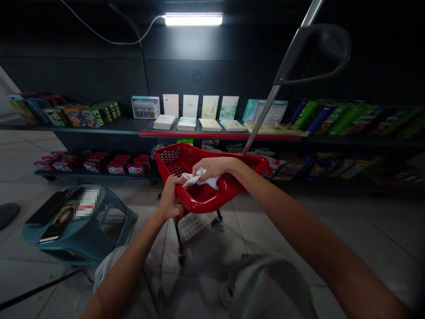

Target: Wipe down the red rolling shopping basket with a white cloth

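A red plastic shopping basket [209, 206] on casters stands in front of my knees, with a long grey pull handle [292, 57] slanting up to the right. My left hand [171, 197] is wrapped round the basket's near left rim. Closed over a crumpled white cloth [210, 181], my right hand [210, 167] rests at the inner side of the near rim. Part of the cloth hangs into the basket and one corner reaches close to my left fingers. Through the basket's open top its grid floor shows.
Behind the basket runs a dark shelf [126, 125] with a red edge, holding books [187, 124] and packaged goods. Boxed red packs [96, 161] fill the lower shelf. At my left stands a blue plastic stool [113, 208] with phones on it. A lit tube lamp [193, 19] hangs above.
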`<state>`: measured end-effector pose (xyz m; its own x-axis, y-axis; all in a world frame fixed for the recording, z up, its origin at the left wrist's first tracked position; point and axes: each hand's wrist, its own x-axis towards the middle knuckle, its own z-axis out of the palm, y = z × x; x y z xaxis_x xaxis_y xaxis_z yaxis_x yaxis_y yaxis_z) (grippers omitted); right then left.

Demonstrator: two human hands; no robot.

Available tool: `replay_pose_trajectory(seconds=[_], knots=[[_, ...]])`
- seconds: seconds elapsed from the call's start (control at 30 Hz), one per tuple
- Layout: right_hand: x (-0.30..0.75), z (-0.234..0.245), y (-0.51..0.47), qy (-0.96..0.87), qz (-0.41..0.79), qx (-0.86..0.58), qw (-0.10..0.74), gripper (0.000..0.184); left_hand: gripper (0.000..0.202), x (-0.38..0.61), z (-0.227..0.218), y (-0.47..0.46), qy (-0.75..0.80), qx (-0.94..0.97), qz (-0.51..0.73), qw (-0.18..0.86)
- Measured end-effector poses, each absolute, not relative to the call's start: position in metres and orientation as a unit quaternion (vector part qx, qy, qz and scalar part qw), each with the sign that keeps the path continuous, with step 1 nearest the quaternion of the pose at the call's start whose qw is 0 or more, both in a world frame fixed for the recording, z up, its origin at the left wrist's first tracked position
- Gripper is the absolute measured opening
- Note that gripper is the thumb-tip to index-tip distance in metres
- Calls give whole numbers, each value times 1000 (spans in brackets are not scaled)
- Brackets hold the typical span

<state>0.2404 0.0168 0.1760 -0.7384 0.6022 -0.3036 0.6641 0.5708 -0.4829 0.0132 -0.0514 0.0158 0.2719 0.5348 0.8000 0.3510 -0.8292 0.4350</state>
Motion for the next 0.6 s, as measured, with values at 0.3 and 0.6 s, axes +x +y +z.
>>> replay_pose_trajectory(seconds=[0.3, 0.6], knots=[[312, 178, 35, 749, -47, 656, 86, 20, 65, 11, 14, -51, 272, 798, 532, 76], [365, 155, -35, 636, 83, 680, -356, 46, 64, 10, 12, -51, 281, 793, 535, 75]])
